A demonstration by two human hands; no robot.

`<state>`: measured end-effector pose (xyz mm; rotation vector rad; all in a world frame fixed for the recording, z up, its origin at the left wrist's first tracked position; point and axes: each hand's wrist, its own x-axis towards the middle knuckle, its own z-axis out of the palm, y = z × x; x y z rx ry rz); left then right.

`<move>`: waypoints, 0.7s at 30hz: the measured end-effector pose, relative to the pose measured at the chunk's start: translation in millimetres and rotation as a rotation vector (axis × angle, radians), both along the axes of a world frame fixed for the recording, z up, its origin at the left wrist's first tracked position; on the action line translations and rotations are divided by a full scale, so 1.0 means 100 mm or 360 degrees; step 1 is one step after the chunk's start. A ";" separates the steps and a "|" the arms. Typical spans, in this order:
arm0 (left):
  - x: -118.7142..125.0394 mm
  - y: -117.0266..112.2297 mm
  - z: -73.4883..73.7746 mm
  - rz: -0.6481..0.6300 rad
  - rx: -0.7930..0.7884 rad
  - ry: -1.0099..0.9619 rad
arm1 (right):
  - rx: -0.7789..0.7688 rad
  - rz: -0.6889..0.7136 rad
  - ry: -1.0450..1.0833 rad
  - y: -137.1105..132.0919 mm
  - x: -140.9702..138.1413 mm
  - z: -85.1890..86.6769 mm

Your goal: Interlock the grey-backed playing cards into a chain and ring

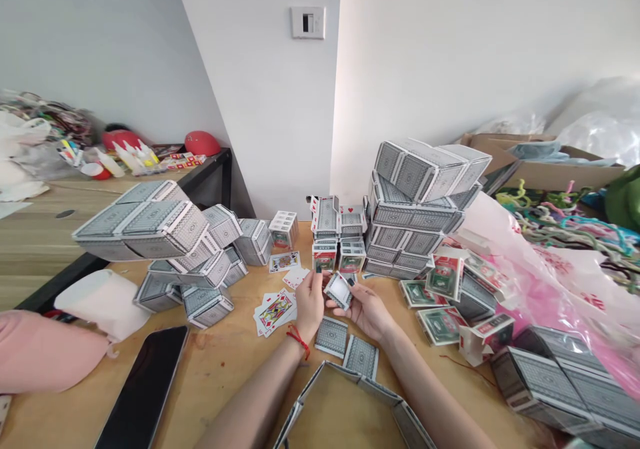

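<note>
Both of my hands meet over the middle of the wooden table (220, 369). My right hand (367, 309) grips a small stack of playing cards (339, 290), tilted, with its patterned back partly showing. My left hand (309, 302), with a red thread at the wrist, pinches the top left edge of that same stack. Two face-down card piles (331, 336) (361, 356) lie just below my hands. A fan of face-up cards (274, 312) lies to the left of my left hand.
Heaps of grey card boxes stand left (150, 229) and at the back right (420, 196). Loose green-faced packs (440, 302) lie right. A black phone (145, 389) lies front left, an open box frame (345, 402) near me, pink plastic (540, 282) and a cardboard box (545, 162) at right.
</note>
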<state>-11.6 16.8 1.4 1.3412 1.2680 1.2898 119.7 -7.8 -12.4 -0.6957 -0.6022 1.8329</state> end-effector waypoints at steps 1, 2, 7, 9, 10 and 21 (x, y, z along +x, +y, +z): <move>0.00 0.01 -0.01 0.0019 -0.0003 -0.0003 | 0.0014 -0.0034 0.0016 0.00 0.00 0.01; 0.00 0.02 -0.01 0.0002 -0.0005 0.0006 | 0.0032 -0.0057 0.0032 0.01 -0.01 0.01; 0.02 -0.01 0.00 -0.0230 0.0041 0.0136 | 0.0115 -0.0074 0.0039 -0.02 -0.11 0.06; 0.04 -0.02 0.00 -0.0203 0.0061 0.0154 | 0.0116 -0.0048 0.0028 -0.03 -0.15 0.08; 0.05 -0.02 -0.01 -0.0177 0.0064 0.0153 | 0.0108 -0.0029 0.0023 -0.04 -0.15 0.09; 0.03 0.02 -0.04 -0.0209 0.0085 0.0199 | -0.0052 0.0065 0.0007 -0.04 -0.09 0.14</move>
